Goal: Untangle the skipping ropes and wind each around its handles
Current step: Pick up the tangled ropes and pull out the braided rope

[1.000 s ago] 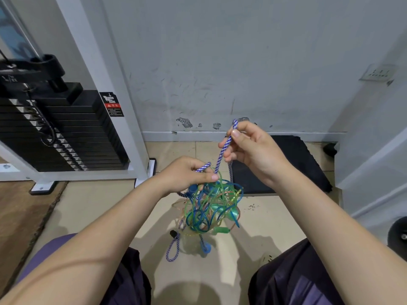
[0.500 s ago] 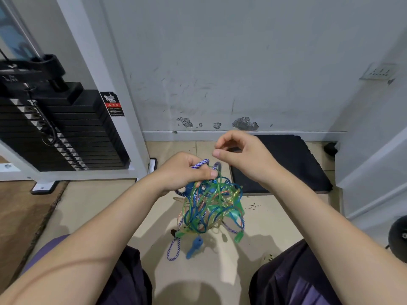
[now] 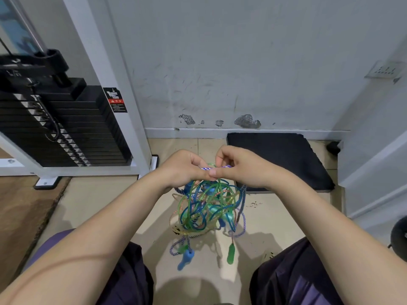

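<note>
A tangled ball of skipping ropes [image 3: 209, 205] hangs below my two hands, above the tiled floor. It mixes clear green and blue plastic cords with a blue-and-white braided rope [image 3: 241, 225]. A blue handle [image 3: 186, 258] and a green handle [image 3: 230, 253] dangle under the ball. My left hand [image 3: 184, 168] grips the top of the tangle. My right hand [image 3: 239, 167] pinches a short stretch of the braided rope right beside the left hand, thumb and fingertips meeting over it.
A black weight stack [image 3: 61, 128] in a white frame [image 3: 103, 69] stands at the left. A black mat [image 3: 279, 159] lies on the floor against the wall. My knees in dark shorts [image 3: 293, 278] frame the bottom. A wooden floor strip [image 3: 19, 210] lies left.
My right hand has come down from head height, where it held the braided rope up, and now pinches the rope next to my left hand. The tangle hangs lower, and its handles dangle further.
</note>
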`<action>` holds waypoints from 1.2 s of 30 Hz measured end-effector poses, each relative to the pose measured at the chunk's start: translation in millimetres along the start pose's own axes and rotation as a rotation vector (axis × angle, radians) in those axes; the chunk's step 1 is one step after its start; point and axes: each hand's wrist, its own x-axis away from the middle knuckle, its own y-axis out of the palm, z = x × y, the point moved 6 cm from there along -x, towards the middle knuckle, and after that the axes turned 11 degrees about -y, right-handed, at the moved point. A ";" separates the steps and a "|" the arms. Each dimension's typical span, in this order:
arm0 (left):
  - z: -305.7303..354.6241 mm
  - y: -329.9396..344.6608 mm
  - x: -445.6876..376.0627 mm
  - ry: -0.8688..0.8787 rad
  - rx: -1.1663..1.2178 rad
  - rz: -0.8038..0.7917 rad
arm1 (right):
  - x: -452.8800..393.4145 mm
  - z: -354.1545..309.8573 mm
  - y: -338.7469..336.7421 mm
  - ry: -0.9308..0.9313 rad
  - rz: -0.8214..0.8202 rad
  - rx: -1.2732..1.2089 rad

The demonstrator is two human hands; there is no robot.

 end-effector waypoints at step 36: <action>-7.3 -24.8 -11.9 0.052 0.057 0.162 | 1.1 3.0 -13.9 -0.179 0.281 -0.370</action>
